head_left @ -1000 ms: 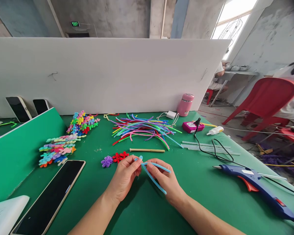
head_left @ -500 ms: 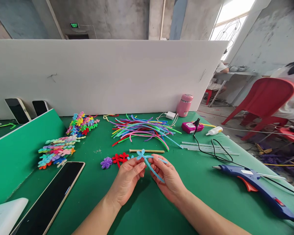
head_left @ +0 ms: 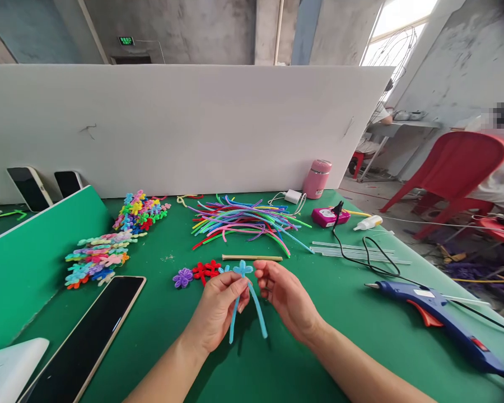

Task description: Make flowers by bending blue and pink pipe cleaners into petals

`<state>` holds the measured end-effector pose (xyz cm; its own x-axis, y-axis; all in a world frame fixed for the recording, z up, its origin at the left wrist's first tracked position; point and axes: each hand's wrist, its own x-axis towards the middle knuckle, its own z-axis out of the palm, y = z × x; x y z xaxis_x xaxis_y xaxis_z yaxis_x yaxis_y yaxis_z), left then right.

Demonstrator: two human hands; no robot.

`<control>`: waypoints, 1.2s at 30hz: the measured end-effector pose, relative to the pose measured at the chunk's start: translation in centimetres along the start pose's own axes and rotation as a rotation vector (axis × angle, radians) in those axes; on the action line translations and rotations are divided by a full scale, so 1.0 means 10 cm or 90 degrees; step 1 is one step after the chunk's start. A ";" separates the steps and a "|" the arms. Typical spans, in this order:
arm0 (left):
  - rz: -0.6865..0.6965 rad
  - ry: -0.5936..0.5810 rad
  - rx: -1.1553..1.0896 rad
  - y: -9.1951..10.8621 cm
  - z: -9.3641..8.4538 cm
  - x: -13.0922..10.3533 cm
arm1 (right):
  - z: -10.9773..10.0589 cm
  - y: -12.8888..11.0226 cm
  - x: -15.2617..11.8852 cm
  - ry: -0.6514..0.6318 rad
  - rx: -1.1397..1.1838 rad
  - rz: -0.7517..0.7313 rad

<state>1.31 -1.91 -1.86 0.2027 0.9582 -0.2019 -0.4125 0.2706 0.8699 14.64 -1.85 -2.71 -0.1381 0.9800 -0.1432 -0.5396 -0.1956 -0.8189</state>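
Observation:
Between the thumb and fingers of my left hand (head_left: 218, 308) is a light blue pipe cleaner (head_left: 258, 313), looped at its top into a small flower with two loose ends hanging down. My right hand (head_left: 288, 296) is just to the right, apart from it, with fingers loosely curled, parted and holding nothing. Behind my left hand lie a purple pipe-cleaner flower (head_left: 182, 278) and red pipe-cleaner flowers (head_left: 205, 271), with another light blue one partly hidden. A thin tan stick (head_left: 252, 258) lies just beyond my hands.
Loose coloured pipe cleaners (head_left: 243, 221) lie at the back centre, finished flowers (head_left: 98, 257) in piles at left. A phone (head_left: 88, 330) lies front left. A blue glue gun (head_left: 437, 319), clear glue sticks (head_left: 361, 253) and a pink bottle (head_left: 317, 179) are at right.
My right hand has let go of the light blue pipe cleaner and opened. The flower has turned upright in my left hand, its two ends now pointing down.

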 end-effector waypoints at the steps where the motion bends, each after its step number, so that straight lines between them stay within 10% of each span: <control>1: -0.005 -0.007 0.026 0.00 0.01 -0.01 | 0.00 0.00 0.00 -0.025 -0.060 -0.018; 22: -0.133 -0.105 -0.027 -0.12 0.02 -0.03 | 0.00 0.04 -0.01 -0.060 -0.109 0.032; 36: -0.001 0.030 0.003 -0.17 0.04 0.03 | -0.05 0.03 0.05 0.028 -0.245 -0.053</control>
<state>2.40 -2.15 -3.25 0.1616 0.9610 -0.2245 -0.4074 0.2722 0.8717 14.88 -1.36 -3.29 -0.0672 0.9942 -0.0840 -0.1959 -0.0957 -0.9759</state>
